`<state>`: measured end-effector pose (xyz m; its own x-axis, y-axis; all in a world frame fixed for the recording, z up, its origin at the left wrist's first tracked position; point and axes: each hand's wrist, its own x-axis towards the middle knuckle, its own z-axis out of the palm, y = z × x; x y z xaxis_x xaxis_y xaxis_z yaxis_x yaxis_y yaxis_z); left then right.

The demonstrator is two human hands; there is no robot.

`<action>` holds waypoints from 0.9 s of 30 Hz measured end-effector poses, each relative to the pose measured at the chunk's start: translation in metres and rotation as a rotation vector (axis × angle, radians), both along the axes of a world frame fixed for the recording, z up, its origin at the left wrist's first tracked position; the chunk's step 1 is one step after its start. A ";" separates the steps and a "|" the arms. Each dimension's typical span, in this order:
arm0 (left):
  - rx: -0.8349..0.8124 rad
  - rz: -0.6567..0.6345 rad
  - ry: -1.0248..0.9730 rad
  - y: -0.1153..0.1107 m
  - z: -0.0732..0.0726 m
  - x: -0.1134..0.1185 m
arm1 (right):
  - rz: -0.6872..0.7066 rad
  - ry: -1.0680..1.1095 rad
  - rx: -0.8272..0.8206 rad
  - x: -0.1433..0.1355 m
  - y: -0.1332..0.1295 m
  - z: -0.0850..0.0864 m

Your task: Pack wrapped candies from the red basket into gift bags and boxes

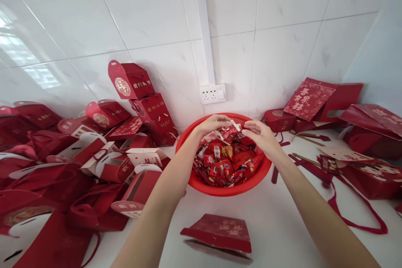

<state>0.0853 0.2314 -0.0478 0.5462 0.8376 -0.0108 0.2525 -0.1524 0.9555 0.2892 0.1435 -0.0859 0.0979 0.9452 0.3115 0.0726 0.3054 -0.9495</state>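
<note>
A red plastic basket (229,190) full of red-wrapped snack packets (224,169) stands against the wall. My left hand (215,123) reaches over its back left part, fingers stretched out and slightly bent above the packets. From the other side my right hand (260,135) comes in over the back right part, its thumb and fingers apart. A small white strip (235,125) lies between the two sets of fingertips, close to the left ones; whether it is touched I cannot make out. In front of the basket, a folded dark red gift box (220,232) lies on the white table.
Many red gift boxes (100,203) crowd the left side, with several stacked (152,106) by the wall. More boxes (370,176), a flat red bag (309,98) and loose ribbons (361,226) lie on the right. A wall socket (212,93) sits behind the basket.
</note>
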 end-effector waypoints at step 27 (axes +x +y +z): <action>0.227 -0.054 0.565 0.006 -0.014 0.002 | 0.030 0.278 -0.053 -0.003 -0.006 0.014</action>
